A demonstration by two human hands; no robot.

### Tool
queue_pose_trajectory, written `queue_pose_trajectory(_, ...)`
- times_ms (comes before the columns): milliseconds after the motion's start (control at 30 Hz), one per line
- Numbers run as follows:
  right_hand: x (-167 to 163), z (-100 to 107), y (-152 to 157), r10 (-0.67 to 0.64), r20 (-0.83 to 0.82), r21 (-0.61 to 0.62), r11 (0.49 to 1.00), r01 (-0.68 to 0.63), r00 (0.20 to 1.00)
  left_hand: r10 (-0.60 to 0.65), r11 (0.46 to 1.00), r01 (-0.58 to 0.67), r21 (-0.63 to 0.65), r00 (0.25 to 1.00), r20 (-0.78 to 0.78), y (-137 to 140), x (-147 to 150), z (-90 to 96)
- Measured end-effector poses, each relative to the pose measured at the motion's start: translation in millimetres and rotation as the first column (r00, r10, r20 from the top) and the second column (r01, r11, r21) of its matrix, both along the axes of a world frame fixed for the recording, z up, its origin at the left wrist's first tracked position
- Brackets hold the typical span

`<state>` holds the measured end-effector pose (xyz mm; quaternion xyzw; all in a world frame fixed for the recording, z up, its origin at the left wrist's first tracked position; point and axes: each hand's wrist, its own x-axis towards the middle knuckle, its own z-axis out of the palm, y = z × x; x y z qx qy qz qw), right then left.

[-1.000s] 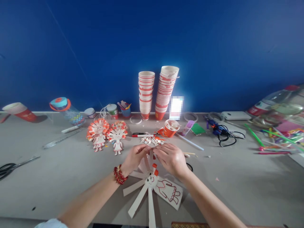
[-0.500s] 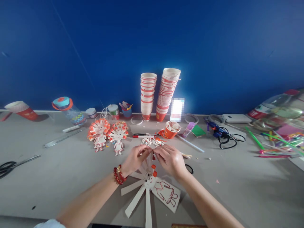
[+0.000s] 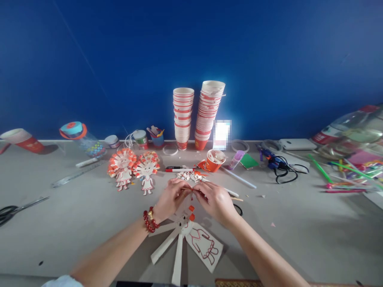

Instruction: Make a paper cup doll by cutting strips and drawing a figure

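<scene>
A cut-open paper cup doll [image 3: 186, 226] lies below my hands, white strips fanning out to its left and front. A white panel with a dress drawn in red [image 3: 205, 246] extends to its right. Two orange curled strip ends [image 3: 192, 213] stand up near the drawn face. Above these, my left hand [image 3: 173, 199] and my right hand [image 3: 214, 201] meet fingertip to fingertip, both closed in a pinch on the end of one paper strip. The fingers mostly hide that strip; a bit of red shows just under them.
Two tall stacks of paper cups [image 3: 183, 119] stand at the wall. Finished paper dolls [image 3: 146, 173] lie left of centre. Paper scraps [image 3: 188, 175] and an orange cup [image 3: 214, 161] sit beyond my hands. Scissors [image 3: 20, 209] lie far left, a blue glue gun [image 3: 273, 161] right.
The doll has shifted slightly left in view, and the strip leading to my fingers shows less. Both hands keep pinching at nearly the same spot. The whole view has moved a little.
</scene>
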<state>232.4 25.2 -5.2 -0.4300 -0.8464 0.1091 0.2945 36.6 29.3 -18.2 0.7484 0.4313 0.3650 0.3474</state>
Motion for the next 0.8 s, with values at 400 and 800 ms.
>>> queue_pose_trajectory(400,-1.7,-3.3,2.2,0.030,-0.045,0.092,0.995,-0.026,0.999,-0.010,0.987,0.030,-0.159,0.993,0.122,-1.2,-0.9,-4.3)
queue_pose_trajectory(800,-2.0,-1.4,0.0,0.022,0.041,0.000,1.000,-0.022,0.999,0.017,0.990,-0.008,-0.138,0.998,0.065,-2.9,-2.8,1.6)
